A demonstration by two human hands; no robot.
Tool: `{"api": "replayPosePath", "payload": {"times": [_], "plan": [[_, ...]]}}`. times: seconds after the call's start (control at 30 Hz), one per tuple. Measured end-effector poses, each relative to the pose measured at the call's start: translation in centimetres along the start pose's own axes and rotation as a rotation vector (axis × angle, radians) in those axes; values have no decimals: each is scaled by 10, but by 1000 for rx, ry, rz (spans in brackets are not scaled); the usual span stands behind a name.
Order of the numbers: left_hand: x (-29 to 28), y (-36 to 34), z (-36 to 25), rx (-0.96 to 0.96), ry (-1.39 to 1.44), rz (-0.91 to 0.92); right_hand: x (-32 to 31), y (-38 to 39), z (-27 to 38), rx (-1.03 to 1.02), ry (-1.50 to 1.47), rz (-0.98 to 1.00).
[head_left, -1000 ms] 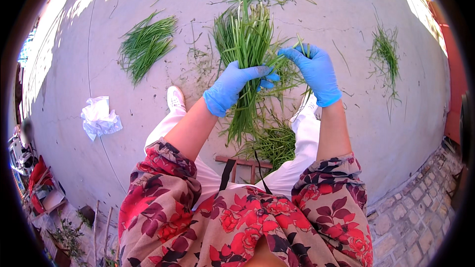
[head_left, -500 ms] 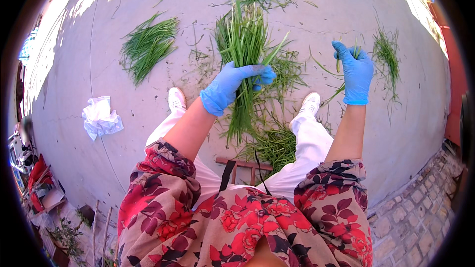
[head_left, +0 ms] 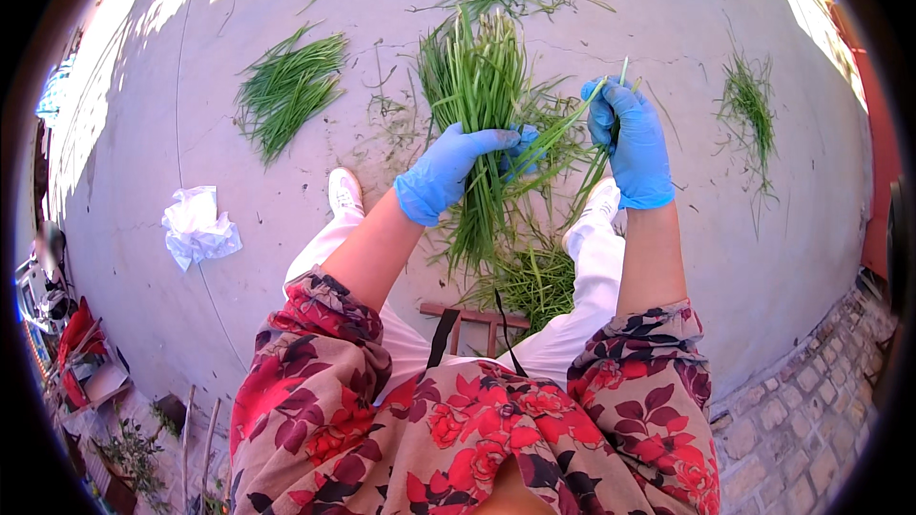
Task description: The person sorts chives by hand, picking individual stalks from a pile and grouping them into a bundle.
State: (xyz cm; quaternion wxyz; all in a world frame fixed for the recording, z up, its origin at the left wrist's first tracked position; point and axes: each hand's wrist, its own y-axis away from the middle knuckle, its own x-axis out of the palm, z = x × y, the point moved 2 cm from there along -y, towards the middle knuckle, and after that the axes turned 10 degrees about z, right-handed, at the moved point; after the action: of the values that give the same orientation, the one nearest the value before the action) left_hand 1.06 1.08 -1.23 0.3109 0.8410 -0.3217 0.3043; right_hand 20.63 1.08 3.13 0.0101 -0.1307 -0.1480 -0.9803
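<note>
Centrally, green stalks (head_left: 480, 86) in left hand (head_left: 451, 164)

A thick bundle of long green stalks (head_left: 482, 76), paler at the far ends, was bunched in the left hand (head_left: 448, 162); a few slender green stalks (head_left: 563, 132) slanted from the right hand (head_left: 637, 148).

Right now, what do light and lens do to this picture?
Head view: sun glare bleaches the concrete at upper left and upper right; the same head view bows the red panel at right; in head view, the green bunch sits in shade.
</note>
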Motion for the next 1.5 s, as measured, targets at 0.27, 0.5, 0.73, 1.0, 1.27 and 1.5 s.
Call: {"api": "replayPosePath", "payload": {"times": [0.27, 0.5, 0.73, 1.0, 1.27, 1.5], "plan": [[5, 2, 2, -10, 67, -67, 21, -2, -6, 71, -237, 179], [-7, 2, 0, -84, -21, -96, -24, 0, 14, -143, 198, -231], [-18, 9, -17, 14, -65, -217, -89, 19, 46, -210, 39, -503], [-31, 16, -25, 94, -185, -245, -73, 17, 37, -187, 137, -332], [-2, 2, -8, 30, -312, -42, -6, 10, 16, -92, 226, -5], [-8, 3, -4, -79, -438, -113, -36, 6, 28, -223, 122, -300]]}}
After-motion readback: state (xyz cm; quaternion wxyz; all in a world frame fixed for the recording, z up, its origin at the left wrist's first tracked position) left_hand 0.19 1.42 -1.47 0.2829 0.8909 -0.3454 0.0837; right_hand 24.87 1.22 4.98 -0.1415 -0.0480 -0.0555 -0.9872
